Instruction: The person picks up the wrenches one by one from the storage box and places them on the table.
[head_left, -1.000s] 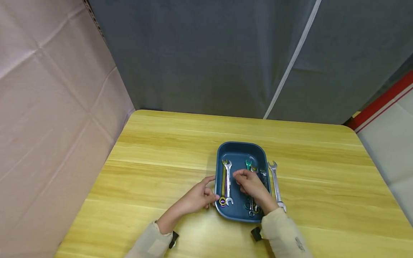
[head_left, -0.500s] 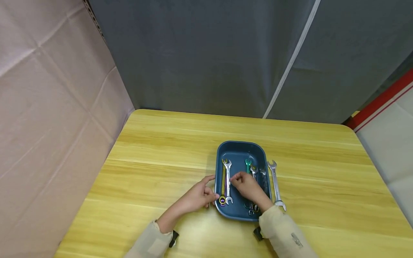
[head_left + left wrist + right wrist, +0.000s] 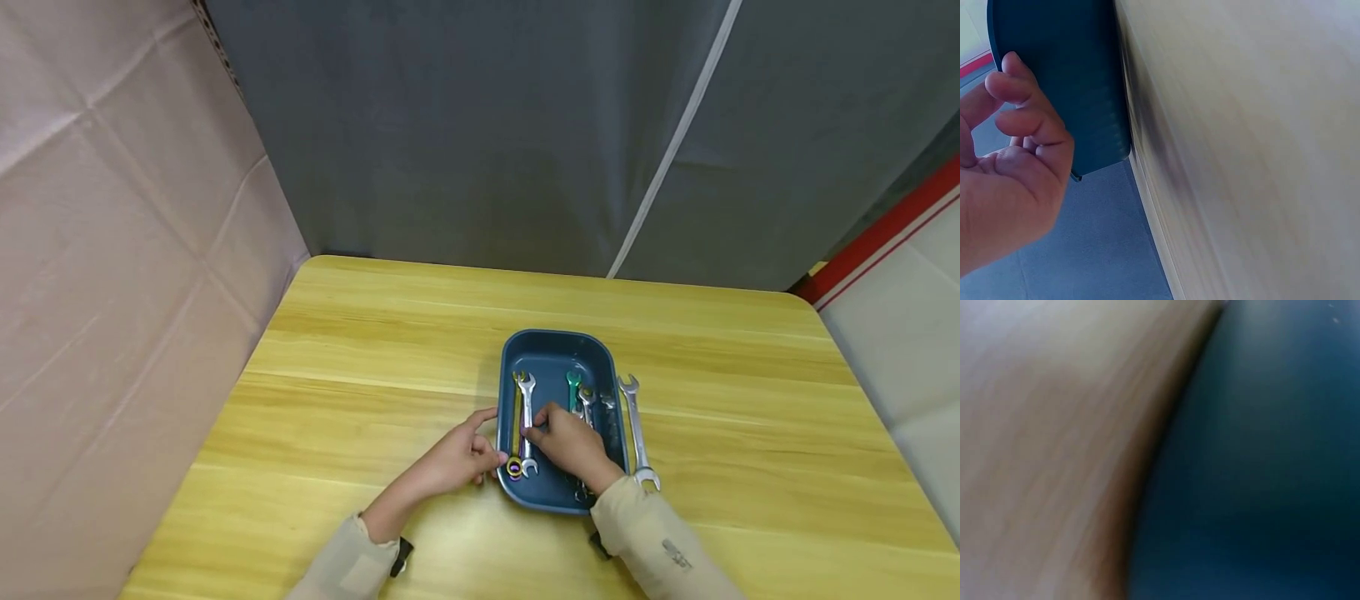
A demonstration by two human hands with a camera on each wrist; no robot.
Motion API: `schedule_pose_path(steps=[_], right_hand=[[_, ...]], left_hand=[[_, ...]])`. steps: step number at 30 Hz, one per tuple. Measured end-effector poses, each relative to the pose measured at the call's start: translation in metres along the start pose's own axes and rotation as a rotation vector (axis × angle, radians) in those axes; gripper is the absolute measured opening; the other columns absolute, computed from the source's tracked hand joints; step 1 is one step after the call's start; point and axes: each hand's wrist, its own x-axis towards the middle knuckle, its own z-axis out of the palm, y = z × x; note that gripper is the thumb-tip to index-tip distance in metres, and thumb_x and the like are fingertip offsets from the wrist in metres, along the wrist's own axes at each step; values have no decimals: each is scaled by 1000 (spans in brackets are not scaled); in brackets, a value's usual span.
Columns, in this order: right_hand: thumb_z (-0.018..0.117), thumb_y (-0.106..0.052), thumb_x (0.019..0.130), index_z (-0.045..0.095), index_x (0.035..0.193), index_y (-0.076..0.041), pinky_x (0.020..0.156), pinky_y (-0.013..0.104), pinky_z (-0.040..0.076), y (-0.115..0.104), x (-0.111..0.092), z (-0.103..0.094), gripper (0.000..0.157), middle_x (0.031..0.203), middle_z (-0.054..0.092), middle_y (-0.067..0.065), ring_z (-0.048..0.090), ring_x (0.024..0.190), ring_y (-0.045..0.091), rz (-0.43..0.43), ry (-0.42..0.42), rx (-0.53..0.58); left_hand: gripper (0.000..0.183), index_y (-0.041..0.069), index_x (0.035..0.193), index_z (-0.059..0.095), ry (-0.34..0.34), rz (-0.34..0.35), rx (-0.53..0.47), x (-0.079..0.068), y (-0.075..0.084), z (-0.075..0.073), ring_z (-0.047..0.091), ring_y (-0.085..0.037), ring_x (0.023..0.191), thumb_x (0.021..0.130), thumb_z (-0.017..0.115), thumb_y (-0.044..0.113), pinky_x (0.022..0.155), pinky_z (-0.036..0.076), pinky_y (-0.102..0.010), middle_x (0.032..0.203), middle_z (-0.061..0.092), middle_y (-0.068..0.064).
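A dark blue tray stands on the table with several wrenches lying in it. Along its left side lies a silver double open-end wrench, next to a gold combination wrench. My right hand reaches over the tray and pinches the silver wrench near its middle; that hand is absent from the blurred right wrist view. Against the tray's left wall rests my left hand, its thumb and index finger at the rim. In the left wrist view the left fingers bend loosely by the tray's outer wall.
Inside the tray's right half lie a green wrench and several silver ones, partly hidden by my right hand. Another large open-end wrench lies on the wooden table along the tray's right side. A grey curtain hangs behind.
My right hand has moved left and slightly down, from above the tray's middle to the silver wrench. My left hand has stayed at the tray's left rim.
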Motion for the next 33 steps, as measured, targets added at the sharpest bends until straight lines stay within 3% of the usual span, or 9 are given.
schedule_pose_path(steps=[10, 27, 33], right_hand=[[70, -27, 87, 61, 93, -9, 52, 28, 37, 0, 0, 2, 21, 71, 58, 2, 52, 60, 16, 11, -3, -16], [69, -25, 86, 61, 78, -10, 52, 27, 36, -2, -1, 3, 19, 70, 56, 0, 51, 61, 15, -2, -88, 16], [68, -21, 86, 60, 69, -10, 50, 25, 34, -1, -1, 4, 22, 63, 52, -1, 47, 56, 13, -45, -94, 70]], left_hand=[[70, -1, 150, 22, -1, 3, 4, 1, 0, 1, 50, -16, 55, 93, 62, 9, 52, 46, -27, 73, 63, -9], [69, -1, 150, 23, -1, 7, 11, 1, -2, 0, 49, -13, 53, 93, 62, 8, 52, 45, -25, 70, 61, -3], [70, 0, 150, 23, 1, 8, 11, 1, -1, 0, 49, -15, 53, 93, 62, 8, 52, 45, -26, 69, 60, -3]])
